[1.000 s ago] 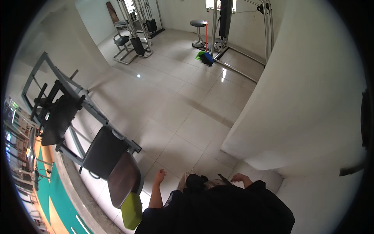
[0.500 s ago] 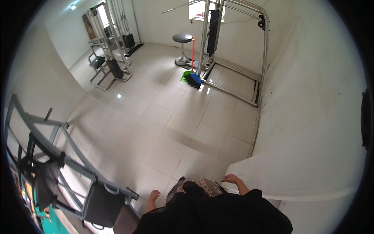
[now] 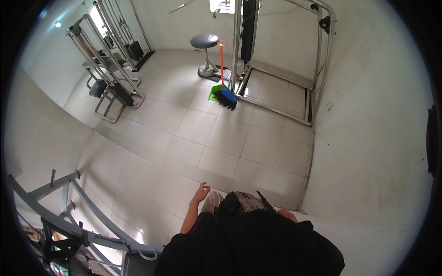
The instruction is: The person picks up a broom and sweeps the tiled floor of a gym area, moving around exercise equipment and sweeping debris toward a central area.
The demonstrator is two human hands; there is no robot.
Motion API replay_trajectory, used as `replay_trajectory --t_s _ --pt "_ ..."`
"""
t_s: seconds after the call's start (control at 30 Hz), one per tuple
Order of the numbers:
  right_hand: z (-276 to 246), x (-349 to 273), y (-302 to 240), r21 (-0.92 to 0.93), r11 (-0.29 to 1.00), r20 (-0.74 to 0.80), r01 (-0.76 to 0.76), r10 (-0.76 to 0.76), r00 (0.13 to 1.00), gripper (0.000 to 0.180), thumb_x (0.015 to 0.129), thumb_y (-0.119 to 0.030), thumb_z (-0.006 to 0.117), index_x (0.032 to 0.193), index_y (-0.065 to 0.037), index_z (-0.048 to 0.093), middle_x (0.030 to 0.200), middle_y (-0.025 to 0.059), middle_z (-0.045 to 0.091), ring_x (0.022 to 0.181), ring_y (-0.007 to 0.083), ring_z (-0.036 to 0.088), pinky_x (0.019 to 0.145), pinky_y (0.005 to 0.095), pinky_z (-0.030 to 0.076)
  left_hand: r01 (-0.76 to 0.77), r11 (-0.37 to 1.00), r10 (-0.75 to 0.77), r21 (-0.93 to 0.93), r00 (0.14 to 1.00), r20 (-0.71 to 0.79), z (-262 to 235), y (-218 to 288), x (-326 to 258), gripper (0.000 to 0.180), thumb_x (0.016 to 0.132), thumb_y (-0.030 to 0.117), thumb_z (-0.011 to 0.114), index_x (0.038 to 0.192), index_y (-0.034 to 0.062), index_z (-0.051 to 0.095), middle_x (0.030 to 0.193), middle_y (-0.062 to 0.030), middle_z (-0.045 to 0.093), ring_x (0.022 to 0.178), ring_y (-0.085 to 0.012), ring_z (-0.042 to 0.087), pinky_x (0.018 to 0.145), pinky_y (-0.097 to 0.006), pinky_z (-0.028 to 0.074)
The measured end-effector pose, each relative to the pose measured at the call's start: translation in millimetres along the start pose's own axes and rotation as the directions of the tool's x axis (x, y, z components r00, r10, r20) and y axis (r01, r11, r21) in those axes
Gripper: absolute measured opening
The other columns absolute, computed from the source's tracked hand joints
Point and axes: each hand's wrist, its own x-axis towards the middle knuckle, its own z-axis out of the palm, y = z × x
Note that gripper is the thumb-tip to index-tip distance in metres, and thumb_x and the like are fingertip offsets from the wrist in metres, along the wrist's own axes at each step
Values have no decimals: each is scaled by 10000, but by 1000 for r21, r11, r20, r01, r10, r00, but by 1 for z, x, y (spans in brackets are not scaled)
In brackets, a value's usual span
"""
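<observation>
My left hand (image 3: 201, 191) hangs in front of my body at the lower middle, fingers apart and nothing in them. It is nearest to my patterned trousers and the tiled floor (image 3: 193, 156) below. Of my right arm only a bit of bare skin (image 3: 287, 214) shows beside the black top; that hand is hidden. Ahead, a broom (image 3: 225, 97) with a blue head and black bristles leans by a green dustpan (image 3: 212, 94). An orange-red handle (image 3: 222, 64) rises from them beside a round stool (image 3: 205, 41). Neither hand touches these.
A steel exercise frame (image 3: 276, 108) stands behind the broom, close to the right wall (image 3: 363, 152). More weight machines (image 3: 110, 87) stand at the far left. A grey metal frame (image 3: 101, 198) with a dark padded seat (image 3: 140, 264) is at the lower left.
The view has moved forward, so the broom and stool sit nearer and the padded seat has dropped back. My left hand has swung forward; my right hand has gone out of sight.
</observation>
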Motion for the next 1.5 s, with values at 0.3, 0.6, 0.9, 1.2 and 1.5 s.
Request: replay_trajectory --t_s 0.3,0.6,0.9,1.2,1.5 --pt "-164 159 -227 252 937 -157 243 -208 965 240 810 -227 523 954 -101 668 904 25 647 787 138 582 672 309 468 278 956 -276 89 960 -37 -100 -83 151 382 806 204 509 1119 -14 486 905 -170 616 778 -218 607 707 -332 478" --pt "-247 371 -366 -81 931 -110 357 -364 925 238 838 -266 519 922 -74 632 821 45 647 751 165 590 709 330 467 313 879 -409 359 883 230 -138 -57 373 351 783 297 520 964 7 597 838 -150 633 777 -240 607 710 -366 472" --pt "-466 391 -613 58 717 -560 695 -553 618 272 906 -241 427 855 -16 572 839 64 630 769 136 581 693 265 457 -345 903 342 256 938 59 -181 267 747 346 849 273 550 1069 9 513 941 -108 611 873 -181 585 740 -314 459" --pt "-658 416 -843 356 331 -840 874 -297 454 404 898 -441 405 1140 -128 485 1035 21 573 942 152 544 813 320 425 -709 696 716 -113 674 183 -125 567 920 312 854 91 503 1153 20 453 1111 -109 505 988 -181 533 840 -286 439" --pt "-766 433 -905 362 277 -654 890 -605 454 530 899 -523 334 1219 -127 482 1155 4 553 1030 134 526 843 292 395 -679 718 650 153 733 202 -69 614 1031 614 729 194 589 1234 -52 342 1243 -248 388 1172 -337 396 953 -358 359"
